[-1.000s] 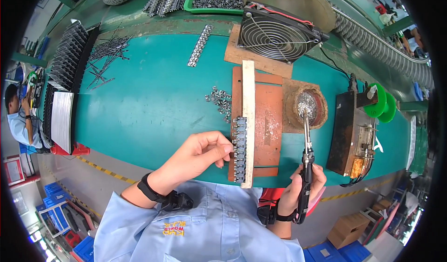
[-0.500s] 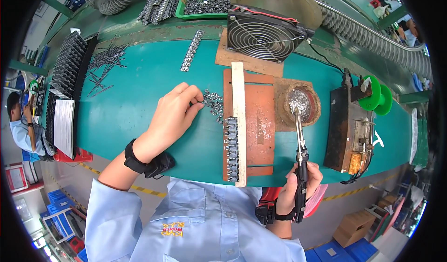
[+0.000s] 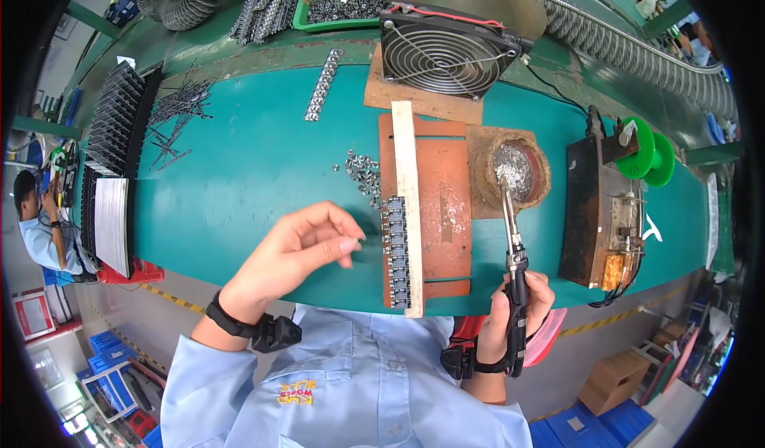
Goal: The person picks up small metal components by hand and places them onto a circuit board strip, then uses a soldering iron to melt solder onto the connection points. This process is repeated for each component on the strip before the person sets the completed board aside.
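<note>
My left hand (image 3: 303,245) hovers over the green mat, thumb and fingertips drawn together. Whatever may be pinched there is too small to make out. Beyond it lies a loose pile of small metal parts (image 3: 365,179). To its right, a strip of small circuit boards (image 3: 397,253) lines a pale bar (image 3: 405,177) on a reddish-brown board (image 3: 444,233). My right hand (image 3: 522,313) is closed round the black handle of a soldering iron (image 3: 516,265). The iron's tip rests in a round, crusted bowl (image 3: 535,179) with silvery bits inside.
A black fan (image 3: 449,54) stands behind the brown board. At right sits a dark metal box (image 3: 594,217) with a green spool (image 3: 655,152). A metal strip (image 3: 324,86), a green tray (image 3: 300,16) of small parts and a black rack (image 3: 119,121) lie farther off. Someone else sits at far left.
My left hand has left the pile of small metal parts and come back toward my body. My right hand and the soldering iron have hardly moved, the tip still in the bowl.
</note>
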`<state>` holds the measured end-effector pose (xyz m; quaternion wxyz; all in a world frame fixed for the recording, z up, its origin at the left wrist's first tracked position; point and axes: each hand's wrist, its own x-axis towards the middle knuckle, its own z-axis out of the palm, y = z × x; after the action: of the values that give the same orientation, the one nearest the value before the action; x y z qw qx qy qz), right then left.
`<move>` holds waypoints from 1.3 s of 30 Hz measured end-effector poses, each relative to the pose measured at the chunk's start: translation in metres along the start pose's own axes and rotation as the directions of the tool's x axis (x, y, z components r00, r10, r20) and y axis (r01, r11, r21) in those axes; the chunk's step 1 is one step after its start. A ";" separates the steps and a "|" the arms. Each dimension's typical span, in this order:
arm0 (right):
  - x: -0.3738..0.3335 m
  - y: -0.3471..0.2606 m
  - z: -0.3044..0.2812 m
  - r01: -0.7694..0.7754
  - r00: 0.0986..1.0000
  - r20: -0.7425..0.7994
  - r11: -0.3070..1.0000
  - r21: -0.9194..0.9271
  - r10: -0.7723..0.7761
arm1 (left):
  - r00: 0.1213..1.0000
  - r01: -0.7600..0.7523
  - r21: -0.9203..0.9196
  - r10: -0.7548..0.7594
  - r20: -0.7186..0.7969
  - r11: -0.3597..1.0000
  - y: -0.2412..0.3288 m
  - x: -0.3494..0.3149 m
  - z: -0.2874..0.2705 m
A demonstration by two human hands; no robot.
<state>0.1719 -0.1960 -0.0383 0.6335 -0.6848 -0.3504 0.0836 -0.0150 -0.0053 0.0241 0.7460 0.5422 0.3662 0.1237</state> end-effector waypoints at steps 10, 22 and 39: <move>0.000 0.000 0.000 0.024 1.000 -0.003 1.000 0.016 -0.024 | 0.989 0.111 -0.230 -0.084 0.124 0.967 -0.023 -0.009 0.010; 0.000 0.000 0.000 0.017 1.000 0.020 1.000 0.017 -0.017 | 0.987 0.111 -0.262 -0.075 0.142 0.959 -0.027 0.005 0.016; 0.000 -0.004 0.000 -0.045 0.999 0.014 0.998 0.044 0.044 | 0.976 0.143 -0.279 -0.087 0.201 0.950 -0.028 0.013 0.013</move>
<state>0.1704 -0.1958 -0.0349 0.6443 -0.6775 -0.3373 0.1099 -0.0028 -0.0182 -0.0042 0.8548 0.4130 0.3037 0.0813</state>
